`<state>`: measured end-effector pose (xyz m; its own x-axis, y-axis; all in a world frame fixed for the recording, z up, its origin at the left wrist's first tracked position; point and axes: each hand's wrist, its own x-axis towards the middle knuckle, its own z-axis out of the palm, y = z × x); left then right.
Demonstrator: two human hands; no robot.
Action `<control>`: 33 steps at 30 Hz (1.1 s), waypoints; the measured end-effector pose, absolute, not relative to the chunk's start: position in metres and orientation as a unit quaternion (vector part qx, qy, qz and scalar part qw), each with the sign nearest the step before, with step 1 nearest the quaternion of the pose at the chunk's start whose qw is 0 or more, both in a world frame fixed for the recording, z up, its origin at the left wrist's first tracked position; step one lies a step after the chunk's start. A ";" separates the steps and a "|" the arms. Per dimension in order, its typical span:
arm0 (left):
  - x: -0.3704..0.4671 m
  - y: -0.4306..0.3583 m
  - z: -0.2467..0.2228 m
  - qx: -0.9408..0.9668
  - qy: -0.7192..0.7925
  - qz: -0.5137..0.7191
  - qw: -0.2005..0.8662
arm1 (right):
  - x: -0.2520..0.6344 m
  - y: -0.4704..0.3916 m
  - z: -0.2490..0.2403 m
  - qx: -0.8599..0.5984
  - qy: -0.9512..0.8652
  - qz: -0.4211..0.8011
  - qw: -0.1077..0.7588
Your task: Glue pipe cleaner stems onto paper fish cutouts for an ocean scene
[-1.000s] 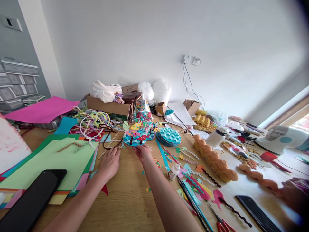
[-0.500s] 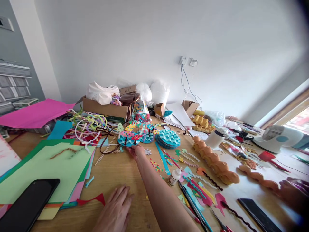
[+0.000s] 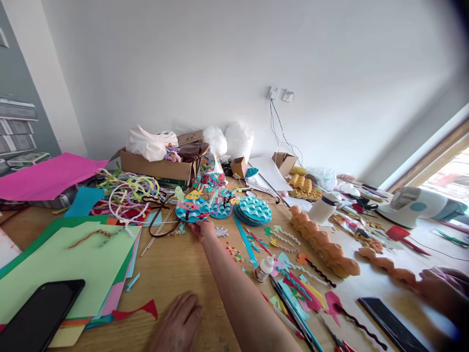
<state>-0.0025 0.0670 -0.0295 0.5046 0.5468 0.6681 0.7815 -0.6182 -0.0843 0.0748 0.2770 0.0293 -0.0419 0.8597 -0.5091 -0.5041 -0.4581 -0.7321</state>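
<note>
My right hand reaches far across the table, its fingers gripping the near edge of a blue wavy-topped paper disc decorated with spotted paper fish. A similar decorated blue disc stands close beside it on the right. Further right lies a stack of blue wavy discs. My left hand rests palm down on the wooden tabletop, holding nothing, its fingers slightly bent. A red paper scrap lies to its left. Fingertips of my right hand are partly hidden.
Coloured paper sheets and a black phone lie left. On the right are a glue bottle, an orange egg-carton strip, scissors and a glue gun. Another person's hand is at the far right.
The decorated disc under my right hand has turned a little, so its red fish faces differently. My left hand's fingers have drawn closer together. The view has shifted slightly.
</note>
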 end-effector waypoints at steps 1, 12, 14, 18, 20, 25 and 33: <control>-0.004 0.067 -0.030 -0.848 -0.395 -0.300 0.186 | 0.075 0.277 0.029 -0.491 -0.180 0.698 0.489; -0.005 0.068 -0.035 -0.849 -0.413 -0.305 0.124 | 0.074 0.283 0.026 -0.494 -0.173 0.711 0.468; -0.005 0.068 -0.033 -0.850 -0.419 -0.300 0.110 | 0.076 0.282 0.027 -0.497 -0.176 0.712 0.464; -0.003 0.066 -0.026 -0.855 -0.427 -0.279 0.095 | 0.081 0.278 0.032 -0.500 -0.187 0.713 0.456; -0.002 0.064 -0.022 -0.855 -0.431 -0.277 0.087 | 0.083 0.276 0.035 -0.499 -0.195 0.713 0.451; -0.002 0.063 -0.022 -0.850 -0.441 -0.274 0.091 | 0.085 0.264 0.049 -0.499 -0.225 0.713 0.439; -0.007 0.063 -0.023 -0.846 -0.414 -0.315 0.120 | 0.124 0.174 0.096 -0.426 -0.346 0.757 0.354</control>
<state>-0.0067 0.0634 -0.0234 0.4589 0.6252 0.6313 0.7761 -0.6279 0.0576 0.1240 0.1739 0.0960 -0.3866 0.8314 -0.3992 -0.2423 -0.5092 -0.8258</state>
